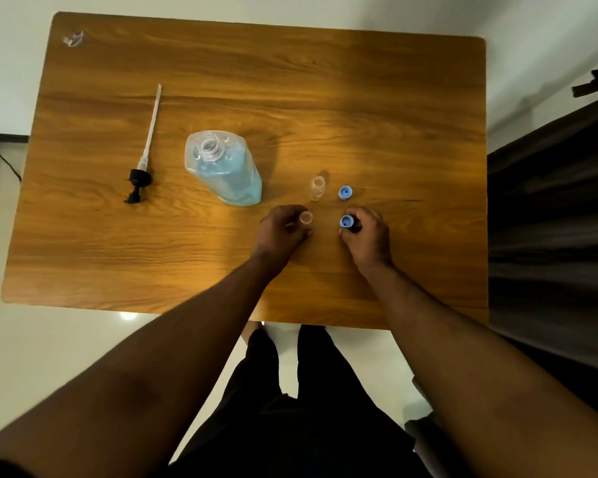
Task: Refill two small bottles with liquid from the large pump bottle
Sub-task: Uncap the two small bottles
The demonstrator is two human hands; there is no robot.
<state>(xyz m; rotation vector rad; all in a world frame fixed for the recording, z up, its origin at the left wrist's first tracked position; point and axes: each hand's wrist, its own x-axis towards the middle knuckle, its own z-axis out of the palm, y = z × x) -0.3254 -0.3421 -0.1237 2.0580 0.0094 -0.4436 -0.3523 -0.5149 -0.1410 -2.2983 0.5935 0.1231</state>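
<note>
With our left hand (283, 229) gripping one open small bottle (306, 218) and our right hand (366, 232) closed on its cap (346, 222), we risked knocking the other bottle (317, 188), unsteady at 12 o'clock, when reaching for the uncapped pump bottle (223, 167) at 10.

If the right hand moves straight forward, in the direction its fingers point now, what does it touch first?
Most likely the loose blue cap lying just beyond the right hand, which already holds another blue cap. The empty small bottle stands slightly to the left of that line. Depth is hard to judge from above.
</note>
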